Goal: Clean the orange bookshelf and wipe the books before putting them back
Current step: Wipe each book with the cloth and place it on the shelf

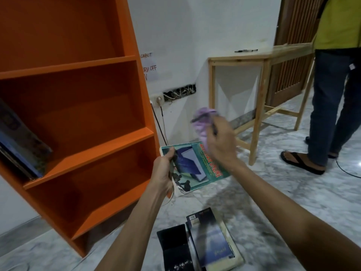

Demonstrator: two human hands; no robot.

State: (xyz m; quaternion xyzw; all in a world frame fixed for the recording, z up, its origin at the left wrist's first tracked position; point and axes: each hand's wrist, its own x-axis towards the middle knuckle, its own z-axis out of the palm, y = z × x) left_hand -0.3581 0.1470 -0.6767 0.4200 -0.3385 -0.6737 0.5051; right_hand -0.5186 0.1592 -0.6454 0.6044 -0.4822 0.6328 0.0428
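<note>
**Green book** (195, 165): being held in mid-air near the frame's centre, cover facing up.
- **Left hand** (163, 173): gripping the book's nine o'clock edge, fingers curled round it.
- **Right hand** (220, 142): clutching a bunched purple cloth (202, 125) at the book's one o'clock corner.
- **Step, as judged:** wiping the cover. This is probably going best with flat strokes running away from the gripped edge, the left hand bracing.
- **Orange bookshelf** (82, 106): standing close at nine o'clock, its side edge nearing the left knuckles. Shelved books (21, 145) are leaning at its far left.
- **Floor books** (207, 241): lying at six o'clock.
- **Wooden table** (254, 57): at one o'clock.
- **A person's legs** (330, 106): at three o'clock.
- **Open floor** (293, 192): lying toward four o'clock.
</note>
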